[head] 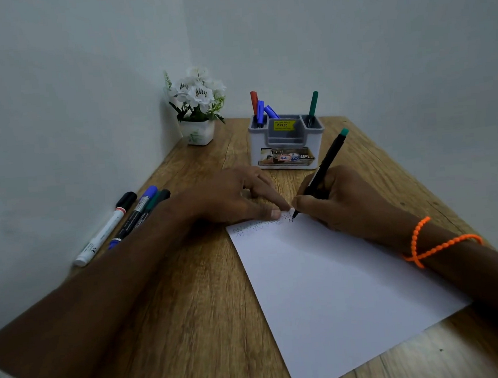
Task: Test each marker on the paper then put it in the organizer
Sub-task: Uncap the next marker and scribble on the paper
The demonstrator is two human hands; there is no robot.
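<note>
While left hand pins paper, right hand marks its far edge.

left hand hides the paper's far corner; scribbles blurred.

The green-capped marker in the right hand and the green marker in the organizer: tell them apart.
The marker in the right hand leans with its tip on the paper; the green marker in the organizer stands nearly upright in the right compartment. The first shows a black barrel, the second mostly green. Both carry green.

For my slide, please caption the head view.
Right hand tests a marker on paper; left hand steadies it.
</note>
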